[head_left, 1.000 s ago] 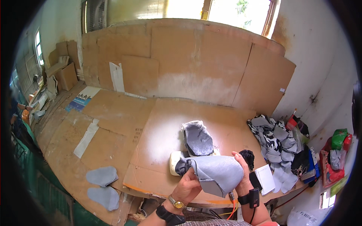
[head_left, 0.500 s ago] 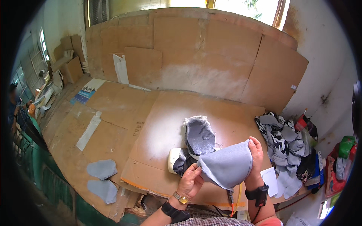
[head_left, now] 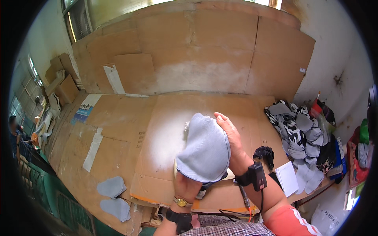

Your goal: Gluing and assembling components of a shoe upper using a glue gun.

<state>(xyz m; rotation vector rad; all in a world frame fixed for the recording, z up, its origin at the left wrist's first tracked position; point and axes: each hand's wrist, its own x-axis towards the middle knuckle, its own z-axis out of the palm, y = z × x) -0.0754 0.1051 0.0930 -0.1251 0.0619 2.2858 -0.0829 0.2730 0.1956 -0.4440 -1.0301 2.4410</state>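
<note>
A grey, rounded fabric piece [head_left: 206, 147] lies spread over a pale-edged form at the middle of the cardboard-covered table [head_left: 114, 149]; only slivers of the form show. My right hand [head_left: 232, 139] rests along the piece's right edge, its fingers stretched out. At the lower left edge, my left hand [head_left: 186, 188] reaches under the fabric, which hides its fingers. Two similar grey pieces [head_left: 112, 186] lie at the left front of the table.
Black, white and grey fabric pieces [head_left: 295, 129] are heaped at the right. Near them lie a white pad [head_left: 287, 179] and a dark bundle [head_left: 264, 156]. A metal-tipped hose [head_left: 243, 193] hangs at the front edge. Cardboard panels [head_left: 204, 67] stand behind. Far left is another person [head_left: 14, 133].
The grey piece, held up between both hands before, now covers the form. My right hand has moved from its corner to lie along its side; my left hand has slipped beneath it.
</note>
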